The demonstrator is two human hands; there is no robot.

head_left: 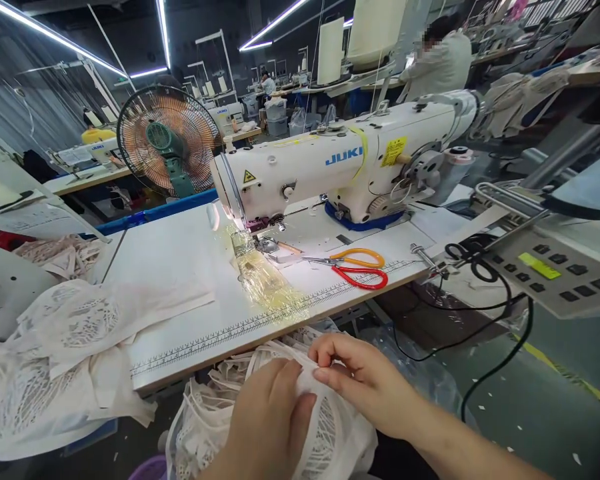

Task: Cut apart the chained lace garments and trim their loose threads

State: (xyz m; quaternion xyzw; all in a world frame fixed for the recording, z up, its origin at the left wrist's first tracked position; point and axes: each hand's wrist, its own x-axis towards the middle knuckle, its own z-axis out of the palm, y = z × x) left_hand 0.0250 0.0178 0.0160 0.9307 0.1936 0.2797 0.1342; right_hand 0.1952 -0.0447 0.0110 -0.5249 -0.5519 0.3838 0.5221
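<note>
My left hand [267, 417] and my right hand [365, 380] are close together in front of the table's near edge. Both pinch the edge of a white lace garment piece [323, 433], which hangs down below my fingers. More pale lace pieces [205, 407] lie bunched under and behind my left hand. Beyond the hands stands a white sewing machine [300, 167]. A pair of scissors [360, 267] with one orange and one red handle rests on the table to the right of the needle area.
Lace pieces [75, 327] are heaped on the table's left end and hang over it. A printed ruler strip [220, 340] runs along the front edge. A control panel [555, 267] juts in at the right. Behind are a fan [165, 140] and a seated person [440, 63].
</note>
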